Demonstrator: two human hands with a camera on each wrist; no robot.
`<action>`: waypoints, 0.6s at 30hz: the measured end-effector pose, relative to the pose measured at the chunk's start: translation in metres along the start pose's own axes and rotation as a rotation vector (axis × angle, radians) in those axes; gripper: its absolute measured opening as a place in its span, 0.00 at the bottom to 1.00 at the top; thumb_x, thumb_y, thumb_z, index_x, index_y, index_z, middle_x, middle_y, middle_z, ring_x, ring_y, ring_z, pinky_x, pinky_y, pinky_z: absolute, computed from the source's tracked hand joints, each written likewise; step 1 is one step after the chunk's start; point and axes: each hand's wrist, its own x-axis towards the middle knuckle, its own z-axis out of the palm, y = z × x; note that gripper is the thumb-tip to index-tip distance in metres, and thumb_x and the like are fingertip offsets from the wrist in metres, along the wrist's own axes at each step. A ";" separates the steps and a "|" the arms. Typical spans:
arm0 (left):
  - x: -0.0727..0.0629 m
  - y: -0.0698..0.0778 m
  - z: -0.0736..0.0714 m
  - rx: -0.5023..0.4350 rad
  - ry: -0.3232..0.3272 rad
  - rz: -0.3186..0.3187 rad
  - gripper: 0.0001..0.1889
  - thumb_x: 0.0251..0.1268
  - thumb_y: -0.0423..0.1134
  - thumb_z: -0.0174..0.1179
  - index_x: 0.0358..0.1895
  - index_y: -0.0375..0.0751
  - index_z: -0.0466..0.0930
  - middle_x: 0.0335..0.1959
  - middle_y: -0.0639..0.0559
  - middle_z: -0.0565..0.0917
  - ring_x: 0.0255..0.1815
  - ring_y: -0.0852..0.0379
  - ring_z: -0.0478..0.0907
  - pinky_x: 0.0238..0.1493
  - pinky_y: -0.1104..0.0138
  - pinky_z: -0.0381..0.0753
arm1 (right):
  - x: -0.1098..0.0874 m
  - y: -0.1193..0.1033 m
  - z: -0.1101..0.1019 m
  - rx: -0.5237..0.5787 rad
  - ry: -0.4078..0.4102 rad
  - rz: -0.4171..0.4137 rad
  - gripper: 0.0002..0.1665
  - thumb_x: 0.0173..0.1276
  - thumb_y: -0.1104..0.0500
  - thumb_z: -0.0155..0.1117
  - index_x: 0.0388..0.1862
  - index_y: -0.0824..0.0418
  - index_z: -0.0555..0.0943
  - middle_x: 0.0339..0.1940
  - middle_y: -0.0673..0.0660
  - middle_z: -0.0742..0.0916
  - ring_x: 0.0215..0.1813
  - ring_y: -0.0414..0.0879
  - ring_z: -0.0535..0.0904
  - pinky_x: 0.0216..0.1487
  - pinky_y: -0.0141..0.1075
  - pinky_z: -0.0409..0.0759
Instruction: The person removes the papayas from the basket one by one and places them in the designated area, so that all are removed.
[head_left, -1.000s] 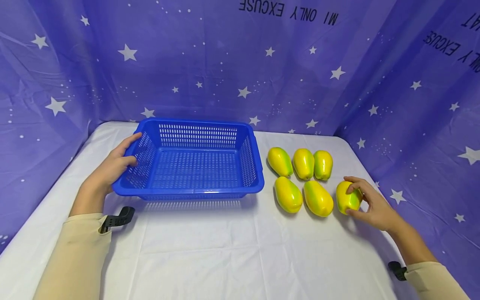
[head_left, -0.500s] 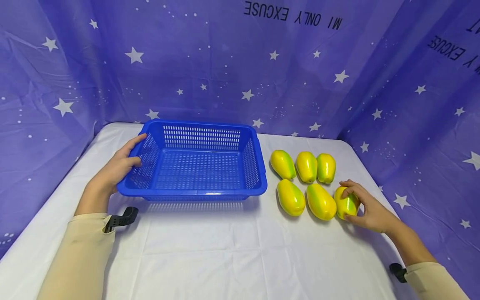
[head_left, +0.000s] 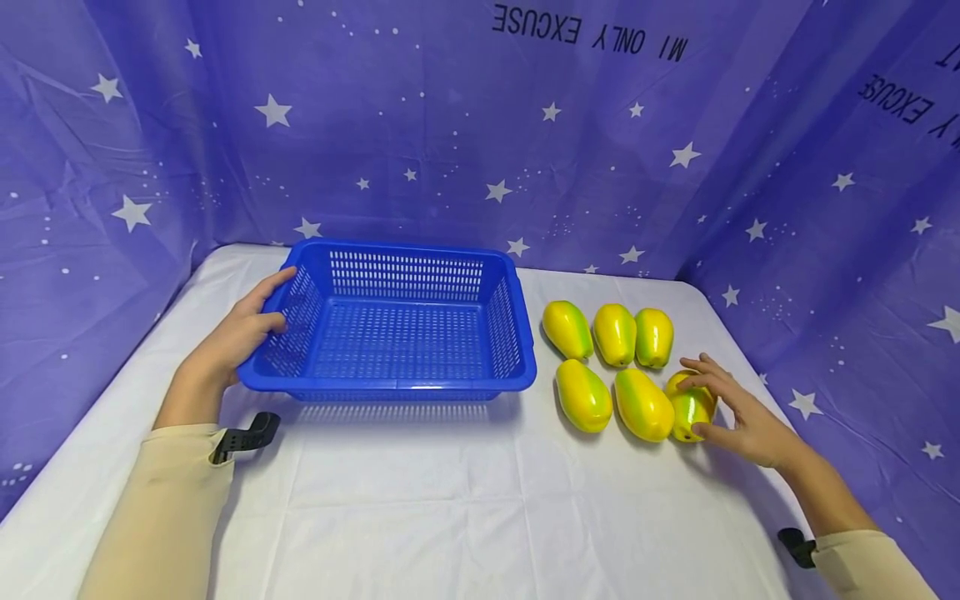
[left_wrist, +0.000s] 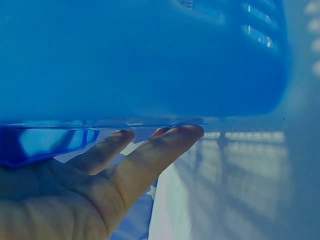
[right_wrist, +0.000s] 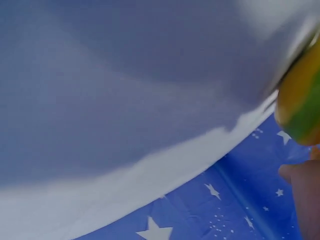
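Observation:
My left hand [head_left: 238, 337] grips the left end of a blue plastic basket [head_left: 390, 384], thumb and index finger over its rim. In the left wrist view, fingers [left_wrist: 145, 167] lie along the underside of the blue rim. At the right, my right hand [head_left: 750, 421] is spread loosely around a yellow-green papaya [head_left: 692, 408], with fingertips at its top and thumb by its lower end. That papaya lies close beside another papaya [head_left: 643, 406] in the front row. In the right wrist view the thumb [right_wrist: 300, 182] shows apart from the papaya [right_wrist: 302, 107].
Left of these lies another front papaya [head_left: 583, 397]. Behind are three more: a left one [head_left: 567, 330], a middle one [head_left: 615, 335] and a right one [head_left: 655, 337]. A white cloth [head_left: 450, 500] covers the table; a purple starred curtain [head_left: 450, 125] stands behind and at the sides.
My right hand has brought its papaya left, up to the front row, and its fingers have loosened around it. My left hand stays on the basket. The head view has shifted slightly.

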 end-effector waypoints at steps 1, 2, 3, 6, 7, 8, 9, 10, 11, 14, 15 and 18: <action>0.000 0.000 0.000 -0.001 -0.001 0.000 0.44 0.60 0.23 0.37 0.79 0.63 0.40 0.76 0.36 0.38 0.60 0.33 0.57 0.39 0.50 0.82 | 0.001 -0.002 -0.001 -0.007 0.010 0.002 0.34 0.54 0.68 0.69 0.63 0.60 0.74 0.74 0.65 0.63 0.77 0.63 0.41 0.68 0.67 0.36; 0.000 0.000 0.000 0.003 -0.001 0.001 0.44 0.60 0.23 0.37 0.79 0.63 0.40 0.77 0.36 0.38 0.61 0.34 0.57 0.39 0.51 0.82 | 0.002 -0.004 -0.002 -0.018 0.022 0.010 0.34 0.56 0.68 0.69 0.63 0.59 0.74 0.75 0.63 0.63 0.77 0.62 0.41 0.68 0.67 0.37; 0.000 0.000 0.001 0.005 -0.002 0.003 0.45 0.60 0.23 0.37 0.79 0.62 0.40 0.77 0.36 0.38 0.61 0.34 0.57 0.39 0.51 0.81 | 0.003 -0.007 -0.002 -0.034 0.035 0.021 0.34 0.57 0.67 0.69 0.64 0.59 0.74 0.75 0.61 0.63 0.78 0.61 0.42 0.67 0.68 0.38; 0.001 0.000 0.001 0.008 -0.002 0.005 0.45 0.60 0.23 0.37 0.79 0.62 0.40 0.77 0.36 0.39 0.61 0.34 0.57 0.40 0.51 0.81 | 0.009 -0.017 -0.002 -0.090 0.078 0.054 0.33 0.59 0.65 0.69 0.65 0.56 0.74 0.75 0.58 0.63 0.78 0.58 0.43 0.67 0.69 0.41; 0.001 0.000 0.001 0.012 -0.001 0.006 0.45 0.60 0.23 0.37 0.79 0.62 0.40 0.77 0.36 0.39 0.61 0.35 0.57 0.40 0.51 0.81 | 0.012 -0.021 -0.001 -0.112 0.089 0.057 0.33 0.59 0.65 0.69 0.65 0.56 0.74 0.75 0.58 0.63 0.78 0.59 0.43 0.67 0.69 0.42; 0.001 0.000 0.001 0.011 0.000 0.006 0.45 0.60 0.23 0.37 0.79 0.61 0.40 0.77 0.36 0.39 0.61 0.34 0.57 0.40 0.51 0.81 | 0.015 -0.025 -0.001 -0.129 0.098 0.056 0.34 0.60 0.64 0.69 0.66 0.55 0.73 0.76 0.57 0.63 0.78 0.58 0.44 0.67 0.69 0.43; 0.001 0.000 0.001 0.008 0.000 0.004 0.45 0.60 0.23 0.37 0.79 0.62 0.39 0.76 0.36 0.39 0.61 0.34 0.58 0.40 0.51 0.81 | 0.019 -0.029 0.001 -0.142 0.107 0.054 0.34 0.60 0.64 0.69 0.67 0.55 0.73 0.76 0.58 0.63 0.78 0.59 0.44 0.67 0.69 0.43; 0.001 0.000 0.002 0.010 0.001 -0.001 0.45 0.60 0.23 0.37 0.79 0.62 0.39 0.77 0.37 0.39 0.61 0.34 0.58 0.40 0.51 0.81 | 0.022 -0.034 0.002 -0.154 0.116 0.053 0.35 0.61 0.63 0.69 0.68 0.55 0.72 0.76 0.58 0.63 0.78 0.59 0.44 0.67 0.69 0.43; 0.001 0.000 0.003 0.011 0.001 -0.004 0.45 0.60 0.23 0.37 0.79 0.62 0.39 0.77 0.37 0.39 0.61 0.34 0.58 0.40 0.51 0.81 | 0.026 -0.039 0.003 -0.169 0.122 0.049 0.35 0.61 0.63 0.68 0.69 0.54 0.72 0.76 0.59 0.63 0.78 0.59 0.44 0.67 0.69 0.44; 0.002 0.000 0.005 0.013 -0.002 -0.012 0.45 0.59 0.23 0.38 0.79 0.62 0.39 0.77 0.38 0.39 0.62 0.34 0.57 0.40 0.50 0.81 | 0.039 -0.053 0.008 -0.197 0.122 0.056 0.38 0.62 0.60 0.68 0.72 0.52 0.68 0.77 0.57 0.61 0.78 0.57 0.44 0.67 0.68 0.46; 0.002 0.001 0.006 0.023 -0.002 -0.013 0.45 0.59 0.23 0.38 0.79 0.61 0.39 0.77 0.39 0.39 0.62 0.34 0.56 0.41 0.50 0.81 | 0.044 -0.058 0.010 -0.204 0.121 0.058 0.39 0.62 0.59 0.68 0.73 0.51 0.67 0.77 0.56 0.61 0.78 0.56 0.44 0.67 0.68 0.46; 0.003 0.005 0.007 0.175 0.018 0.016 0.43 0.62 0.27 0.41 0.80 0.58 0.39 0.77 0.36 0.43 0.63 0.33 0.58 0.45 0.47 0.78 | 0.062 -0.073 0.015 -0.229 0.107 0.048 0.42 0.63 0.56 0.68 0.75 0.49 0.64 0.78 0.54 0.60 0.78 0.55 0.44 0.66 0.68 0.49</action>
